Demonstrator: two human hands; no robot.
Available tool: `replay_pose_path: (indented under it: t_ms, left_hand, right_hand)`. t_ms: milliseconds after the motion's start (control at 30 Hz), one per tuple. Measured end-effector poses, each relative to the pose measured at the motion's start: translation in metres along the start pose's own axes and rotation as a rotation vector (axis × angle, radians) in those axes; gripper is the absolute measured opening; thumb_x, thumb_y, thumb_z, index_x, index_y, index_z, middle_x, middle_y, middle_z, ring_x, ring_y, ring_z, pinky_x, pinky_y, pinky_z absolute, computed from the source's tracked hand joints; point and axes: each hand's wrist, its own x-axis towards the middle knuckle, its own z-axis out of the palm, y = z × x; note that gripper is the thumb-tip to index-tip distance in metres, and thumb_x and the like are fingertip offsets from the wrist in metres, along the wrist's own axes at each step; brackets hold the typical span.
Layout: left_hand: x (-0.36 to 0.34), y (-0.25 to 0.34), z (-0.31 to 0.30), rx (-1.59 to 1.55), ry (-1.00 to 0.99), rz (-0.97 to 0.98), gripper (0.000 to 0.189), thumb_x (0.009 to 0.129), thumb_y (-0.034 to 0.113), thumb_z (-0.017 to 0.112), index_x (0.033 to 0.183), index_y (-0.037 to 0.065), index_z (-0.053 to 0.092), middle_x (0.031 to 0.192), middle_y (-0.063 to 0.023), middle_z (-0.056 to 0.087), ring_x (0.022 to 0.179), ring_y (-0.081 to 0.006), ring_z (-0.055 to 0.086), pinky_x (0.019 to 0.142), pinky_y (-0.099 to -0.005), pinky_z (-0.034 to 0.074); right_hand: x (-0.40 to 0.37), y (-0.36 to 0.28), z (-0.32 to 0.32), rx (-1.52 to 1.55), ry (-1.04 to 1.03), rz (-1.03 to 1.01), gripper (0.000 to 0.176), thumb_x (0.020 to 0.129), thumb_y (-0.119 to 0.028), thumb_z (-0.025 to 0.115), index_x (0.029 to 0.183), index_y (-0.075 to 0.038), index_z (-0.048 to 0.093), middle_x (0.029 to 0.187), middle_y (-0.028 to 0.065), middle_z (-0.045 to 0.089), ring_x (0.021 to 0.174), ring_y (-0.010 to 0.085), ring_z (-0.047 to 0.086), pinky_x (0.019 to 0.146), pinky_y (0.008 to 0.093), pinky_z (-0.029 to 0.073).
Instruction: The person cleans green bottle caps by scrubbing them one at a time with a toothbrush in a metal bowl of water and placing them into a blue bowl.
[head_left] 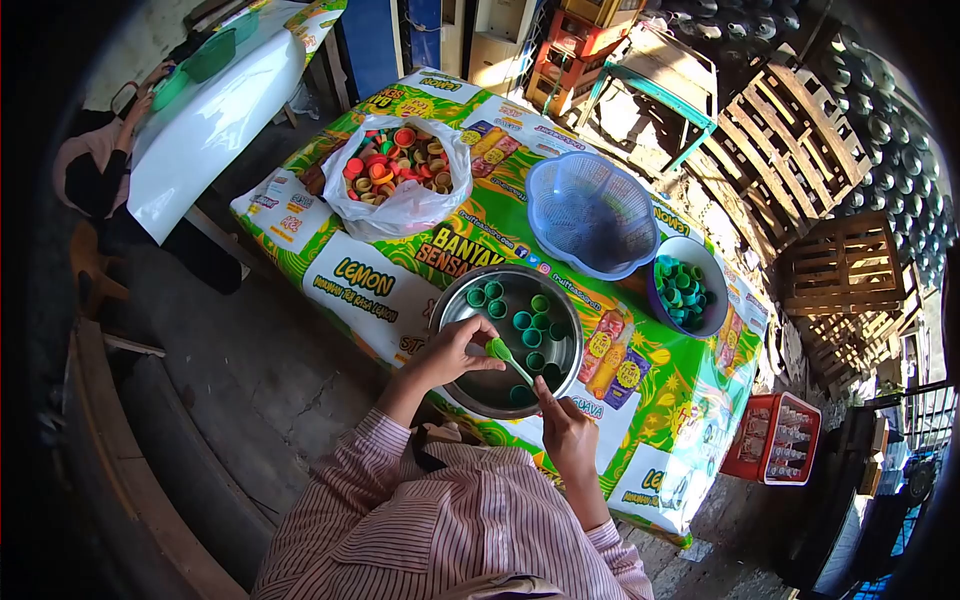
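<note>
Over a steel bowl (447,305), my left hand (451,353) pinches a small green cap (497,348) between thumb and fingers. My right hand (569,428) grips a slim, pale toothbrush-like stick (519,371), its far end against or inside the cap; that end is hidden. Several green and teal caps (522,320) lie spread in the bowl below, which looks to hold some liquid. To the right stands a bowl with a whitish inside (712,313), holding many teal caps (681,290).
A patterned table cover (330,290) lies under everything. Further back are a plastic bag (350,222) of red, orange and yellow caps and a blue basket (590,200). A red crate (752,440) stands right of the table. Another person (100,165) sits at a white-topped table (215,120).
</note>
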Motion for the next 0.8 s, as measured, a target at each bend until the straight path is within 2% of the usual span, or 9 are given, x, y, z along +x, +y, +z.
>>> replay_pose_path:
  t_ms: [100, 233, 333, 433, 500, 567, 633, 700, 800]
  left_hand:
    - [0.001, 0.000, -0.001, 0.077, 0.001, -0.011, 0.039, 0.070, 0.020, 0.075, 0.092, 0.001, 0.048, 0.085, -0.0075, 0.060, 0.081, -0.0169, 0.061, 0.073, -0.0284, 0.049]
    - [0.002, -0.003, -0.002, -0.042, -0.018, -0.050, 0.039, 0.070, 0.019, 0.076, 0.091, 0.001, 0.049, 0.084, -0.0081, 0.060, 0.079, -0.0167, 0.060, 0.073, -0.0279, 0.049]
    - [0.000, 0.001, -0.001, -0.026, -0.021, -0.061, 0.039, 0.070, 0.019, 0.076, 0.090, 0.001, 0.049, 0.084, -0.0083, 0.060, 0.080, -0.0165, 0.060, 0.073, -0.0281, 0.049]
    - [0.001, 0.000, -0.002, -0.049, 0.001, -0.062, 0.040, 0.069, 0.020, 0.077, 0.091, 0.001, 0.049, 0.084, -0.0088, 0.060, 0.081, -0.0173, 0.060, 0.073, -0.0289, 0.049]
    - [0.000, 0.000, -0.001, -0.090, 0.009, -0.039, 0.041, 0.069, 0.021, 0.077, 0.091, 0.001, 0.049, 0.084, -0.0093, 0.060, 0.081, -0.0181, 0.061, 0.072, -0.0294, 0.049]
    - [0.000, 0.002, -0.003, 0.081, -0.053, -0.057, 0.042, 0.069, 0.023, 0.076, 0.091, 0.001, 0.048, 0.085, -0.0103, 0.059, 0.081, -0.0198, 0.060, 0.071, -0.0302, 0.049]
    - [0.001, 0.007, -0.002, 0.099, -0.056, -0.075, 0.041, 0.070, 0.022, 0.076, 0.091, 0.001, 0.048, 0.086, -0.0105, 0.059, 0.082, -0.0218, 0.060, 0.071, -0.0314, 0.048]
    - [0.001, 0.006, 0.000, 0.118, -0.062, -0.100, 0.040, 0.070, 0.021, 0.075, 0.090, 0.001, 0.048, 0.086, -0.0107, 0.058, 0.083, -0.0237, 0.060, 0.072, -0.0325, 0.048]
    - [0.009, 0.000, 0.001, 0.222, -0.084, -0.024, 0.037, 0.068, 0.016, 0.075, 0.091, 0.003, 0.048, 0.088, -0.0099, 0.059, 0.087, -0.0264, 0.059, 0.074, -0.0360, 0.046]
  right_hand:
    - [0.002, 0.000, -0.001, -0.060, 0.000, 0.018, 0.046, 0.077, -0.004, 0.058, 0.119, -0.022, 0.057, 0.058, 0.0031, 0.049, 0.046, 0.0191, 0.050, 0.043, 0.0336, 0.041]
    - [0.000, 0.002, 0.004, 0.046, 0.059, -0.045, 0.046, 0.078, -0.003, 0.059, 0.120, -0.023, 0.056, 0.057, 0.0033, 0.047, 0.046, 0.0191, 0.050, 0.043, 0.0343, 0.041]
    - [0.000, 0.003, 0.000, -0.050, -0.001, 0.006, 0.048, 0.077, -0.002, 0.059, 0.120, -0.022, 0.056, 0.059, 0.0035, 0.049, 0.046, 0.0196, 0.050, 0.043, 0.0342, 0.042]
    - [-0.001, 0.004, 0.000, -0.033, 0.062, 0.067, 0.048, 0.076, -0.002, 0.059, 0.120, -0.023, 0.056, 0.060, 0.0039, 0.051, 0.046, 0.0203, 0.051, 0.043, 0.0344, 0.042]
    - [-0.002, 0.008, 0.003, 0.018, 0.023, -0.068, 0.047, 0.077, -0.004, 0.060, 0.120, -0.023, 0.056, 0.060, 0.0043, 0.050, 0.045, 0.0208, 0.050, 0.043, 0.0352, 0.040]
    - [-0.002, 0.014, 0.005, -0.001, 0.025, -0.045, 0.045, 0.079, -0.005, 0.059, 0.120, -0.023, 0.056, 0.060, 0.0047, 0.050, 0.045, 0.0211, 0.050, 0.043, 0.0354, 0.040]
    - [0.000, 0.018, 0.005, -0.089, 0.052, 0.122, 0.051, 0.076, -0.006, 0.060, 0.123, -0.025, 0.053, 0.061, 0.0026, 0.050, 0.046, 0.0188, 0.051, 0.041, 0.0339, 0.041]
    - [-0.002, 0.021, 0.005, -0.080, 0.064, 0.122, 0.048, 0.079, -0.008, 0.060, 0.123, -0.024, 0.053, 0.060, 0.0034, 0.049, 0.045, 0.0197, 0.051, 0.041, 0.0342, 0.041]
    - [-0.006, 0.021, 0.005, 0.003, 0.120, 0.104, 0.047, 0.080, -0.007, 0.059, 0.123, -0.022, 0.053, 0.059, 0.0037, 0.048, 0.045, 0.0201, 0.050, 0.042, 0.0347, 0.041]
